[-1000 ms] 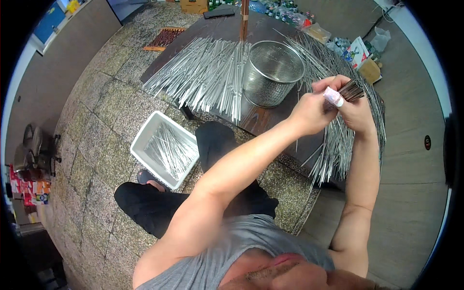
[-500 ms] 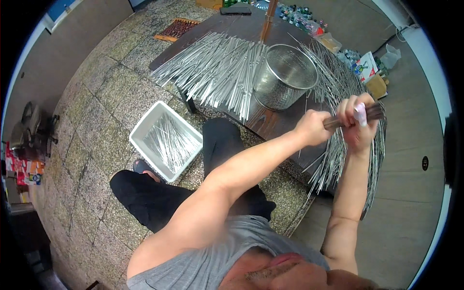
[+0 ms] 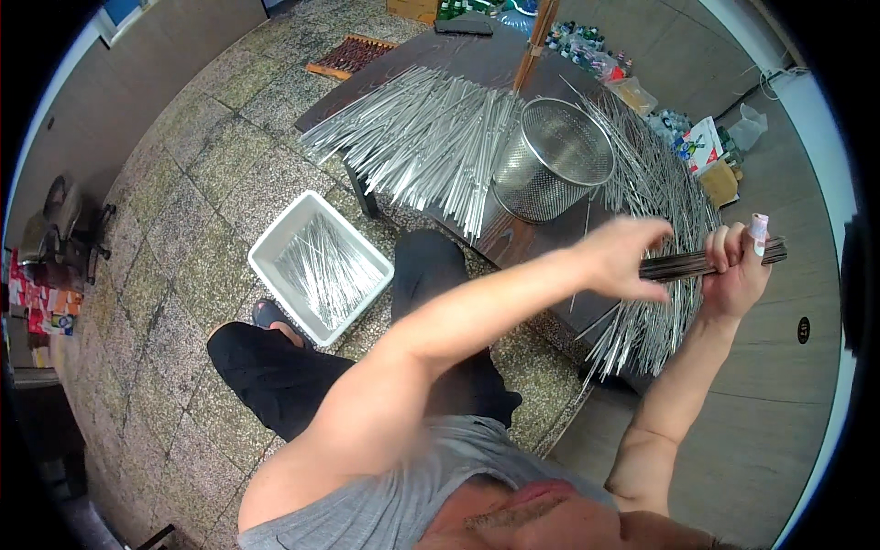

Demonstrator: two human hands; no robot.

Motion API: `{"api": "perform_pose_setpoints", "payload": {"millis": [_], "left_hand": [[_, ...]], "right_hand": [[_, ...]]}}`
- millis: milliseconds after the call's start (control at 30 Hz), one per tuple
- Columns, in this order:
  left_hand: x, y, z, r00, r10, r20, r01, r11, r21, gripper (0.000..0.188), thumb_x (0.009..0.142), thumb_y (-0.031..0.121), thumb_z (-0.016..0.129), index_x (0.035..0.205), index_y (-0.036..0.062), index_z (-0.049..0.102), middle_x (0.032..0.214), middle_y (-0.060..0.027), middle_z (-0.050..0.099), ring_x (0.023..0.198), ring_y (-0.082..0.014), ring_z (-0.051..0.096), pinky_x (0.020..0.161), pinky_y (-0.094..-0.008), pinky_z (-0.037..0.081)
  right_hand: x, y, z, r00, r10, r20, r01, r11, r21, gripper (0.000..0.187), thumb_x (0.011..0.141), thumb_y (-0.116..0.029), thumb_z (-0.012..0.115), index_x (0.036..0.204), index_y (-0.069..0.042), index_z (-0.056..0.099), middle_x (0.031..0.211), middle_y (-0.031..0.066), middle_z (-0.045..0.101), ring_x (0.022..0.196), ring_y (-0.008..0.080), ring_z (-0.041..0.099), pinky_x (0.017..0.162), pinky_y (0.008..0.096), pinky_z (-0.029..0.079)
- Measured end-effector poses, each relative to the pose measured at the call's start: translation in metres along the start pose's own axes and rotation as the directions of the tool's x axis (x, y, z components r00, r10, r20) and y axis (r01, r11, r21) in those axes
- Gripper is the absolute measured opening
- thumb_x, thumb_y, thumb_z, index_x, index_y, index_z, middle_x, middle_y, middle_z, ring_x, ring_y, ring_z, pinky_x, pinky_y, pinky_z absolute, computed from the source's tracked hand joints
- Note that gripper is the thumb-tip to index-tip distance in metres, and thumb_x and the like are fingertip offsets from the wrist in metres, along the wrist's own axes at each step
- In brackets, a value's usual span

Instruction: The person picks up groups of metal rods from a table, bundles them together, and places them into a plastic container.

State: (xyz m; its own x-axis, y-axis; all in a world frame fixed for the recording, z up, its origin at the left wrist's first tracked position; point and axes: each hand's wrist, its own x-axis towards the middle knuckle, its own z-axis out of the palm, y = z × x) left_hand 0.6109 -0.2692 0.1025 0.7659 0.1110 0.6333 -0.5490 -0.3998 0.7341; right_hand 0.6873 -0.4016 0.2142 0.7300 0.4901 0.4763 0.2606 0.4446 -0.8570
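Observation:
My right hand is closed round a bundle of thin metal skewers, a pale wrap on one finger. The bundle lies nearly level over the right part of the table, its tips sticking out past the fist. At the bundle's left end is my left hand, thumb and fingers spread apart and not gripping it. Under and behind my hands, many loose skewers spread along the table's right side. Another wide layer of silvery skewers fans over its left side. Between them stands a round perforated metal basket.
A white plastic tub with skewers inside stands on the floor by my legs. The dark table also bears a brown upright post and a black phone-like object. Bottles and bags lie along the wall.
My left hand has let go of the bundle and opened. The right hand has moved right and slightly down with the skewers. The view has shifted slightly.

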Motion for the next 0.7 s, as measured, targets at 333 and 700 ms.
{"api": "perform_pose_setpoints", "payload": {"millis": [333, 700], "left_hand": [[0.087, 0.013, -0.18, 0.477, 0.266, -0.837, 0.071, 0.938, 0.339, 0.046, 0.08, 0.032, 0.073, 0.101, -0.0055, 0.056, 0.085, -0.0107, 0.061, 0.081, -0.0229, 0.06, 0.077, -0.0365, 0.048], [0.062, 0.066, -0.255, 0.56, 0.08, -0.825, -0.002, 0.995, 0.095, 0.035, 0.088, 0.028, 0.059, 0.072, -0.0028, 0.059, 0.069, -0.0059, 0.058, 0.062, -0.016, 0.053, 0.059, -0.0333, 0.042]], "right_hand": [[0.013, -0.032, -0.051, 0.985, -0.071, -0.159, 0.062, 0.996, -0.062, 0.043, 0.103, -0.027, 0.04, 0.064, -0.012, 0.032, 0.057, -0.0026, 0.027, 0.051, 0.009, 0.029, 0.051, 0.0268, 0.027], [0.05, -0.041, -0.053, 0.981, -0.125, 0.151, 0.116, 0.991, 0.068, 0.017, 0.099, -0.016, 0.04, 0.087, -0.009, 0.049, 0.063, -0.0031, 0.03, 0.056, 0.0098, 0.03, 0.058, 0.028, 0.027]]}}
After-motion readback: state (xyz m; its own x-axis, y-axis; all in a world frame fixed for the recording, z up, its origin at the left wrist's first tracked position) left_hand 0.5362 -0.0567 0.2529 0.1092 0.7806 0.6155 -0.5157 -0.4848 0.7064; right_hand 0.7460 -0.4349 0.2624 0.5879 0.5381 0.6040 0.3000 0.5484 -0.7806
